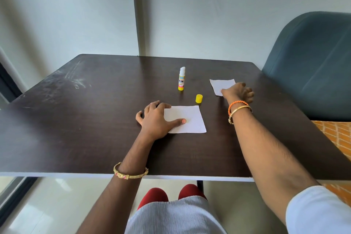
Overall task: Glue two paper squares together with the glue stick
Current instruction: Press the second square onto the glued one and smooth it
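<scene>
On the table, uncapped glue stick stands upright beside its cap.

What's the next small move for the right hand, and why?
Probably pinch the far paper square with the right hand, which is already on it, and carry it to the near square pinned by the left hand. The glue stick stands uncapped.

Soft daylight, bright; faint sheen on the dark table; right hand slightly blurred; edges bow outward.
</scene>
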